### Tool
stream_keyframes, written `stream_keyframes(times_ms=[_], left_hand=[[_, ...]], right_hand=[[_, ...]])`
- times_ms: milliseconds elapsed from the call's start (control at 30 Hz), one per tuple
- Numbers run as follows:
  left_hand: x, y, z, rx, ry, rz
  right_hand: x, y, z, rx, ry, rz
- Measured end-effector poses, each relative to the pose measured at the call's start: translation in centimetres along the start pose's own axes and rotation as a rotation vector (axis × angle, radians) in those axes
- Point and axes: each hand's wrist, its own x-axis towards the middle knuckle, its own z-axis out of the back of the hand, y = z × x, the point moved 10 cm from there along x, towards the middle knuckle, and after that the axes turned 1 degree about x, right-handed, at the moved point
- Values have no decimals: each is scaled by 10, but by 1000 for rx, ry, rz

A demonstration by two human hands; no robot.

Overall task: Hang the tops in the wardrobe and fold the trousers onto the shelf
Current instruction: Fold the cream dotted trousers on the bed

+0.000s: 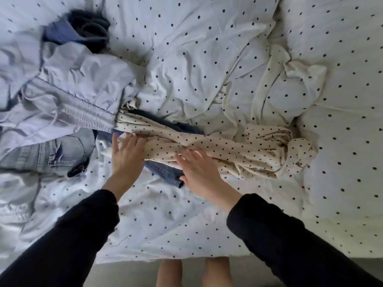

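A cream garment with black dots (238, 150) lies bunched across the bed, twisted at its right end. My left hand (126, 154) touches its left part with straight, spread fingers. My right hand (199, 168) lies flat on its middle, fingers spread. Dark blue denim (165, 172) shows under the cream garment between my hands. Pale lilac trousers with an elastic waistband (68, 96) are heaped at the left. Light blue jeans (51, 152) lie below them. A dark navy garment (89, 25) is crumpled at the top left.
The bed's white duvet with black dots (207, 59) is rumpled and fills most of the view. Its front edge (165, 257) runs along the bottom, with grey floor and my bare feet (192, 272) below it.
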Motion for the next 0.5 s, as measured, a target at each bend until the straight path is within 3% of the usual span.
stream_keyframes(times_ms=[133, 267, 367, 433, 500], left_hand=[[-15, -7, -11, -242, 402, 3], [-71, -21, -26, -889, 560, 116], [-90, -20, -28, -1210, 495, 120], [-88, -11, -16, -1211, 322, 44], [-85, 1, -6, -1066, 191, 15]], right_hand=[[-11, -16, 0, 9, -43, -135], [-42, -20, 2, 53, -45, -288], [-62, 1, 10, 21, -139, -317], [-67, 18, 18, 14, -265, -286], [-65, 31, 19, 40, -298, -301]])
